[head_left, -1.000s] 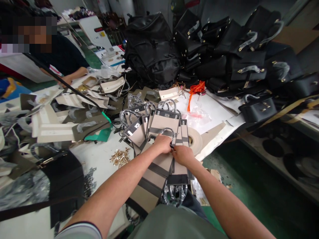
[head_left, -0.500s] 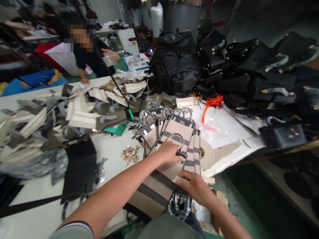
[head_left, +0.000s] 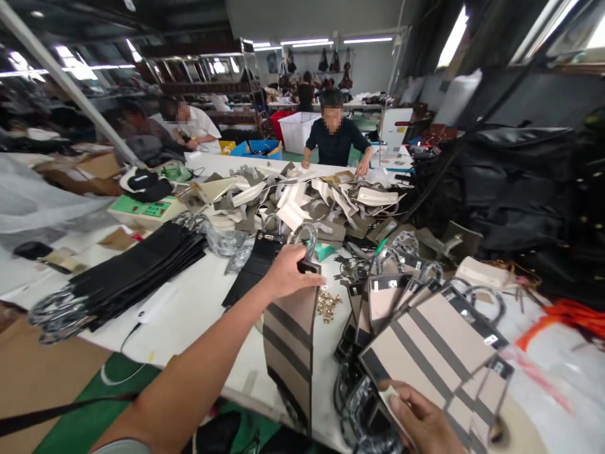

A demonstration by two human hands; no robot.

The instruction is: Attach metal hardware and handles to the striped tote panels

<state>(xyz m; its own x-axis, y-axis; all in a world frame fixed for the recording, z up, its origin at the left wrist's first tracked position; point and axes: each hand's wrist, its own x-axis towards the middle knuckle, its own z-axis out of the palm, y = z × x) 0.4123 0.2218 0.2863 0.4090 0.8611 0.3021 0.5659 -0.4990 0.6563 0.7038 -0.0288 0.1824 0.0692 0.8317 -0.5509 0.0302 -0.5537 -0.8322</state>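
My left hand [head_left: 292, 272] grips the top edge of a beige bag panel [head_left: 289, 340] with dark stripes, holding it upright above the table's front edge. A plastic-wrapped handle [head_left: 305, 234] rises from its top. At the lower right, my right hand [head_left: 423, 419] pinches a small pale strip [head_left: 391, 398], whose kind I cannot make out. Just beyond that hand lies a stack of striped beige bag panels [head_left: 425, 340] with dark edges and wrapped handles. Small gold metal fittings [head_left: 328, 305] sit in a heap between the held panel and the stack.
Black panels [head_left: 142, 268] with wrapped handles lie at left, near a green control box [head_left: 146, 211]. Loose cream and olive pieces [head_left: 293, 202] cover the table's far side, where a person [head_left: 336, 142] works. Black bags [head_left: 515, 183] and orange cord [head_left: 562, 315] are at right.
My view has turned left and up. My left hand has gone from the stack to the left, lifting a striped bag panel. My right hand now pinches a small pale strip.
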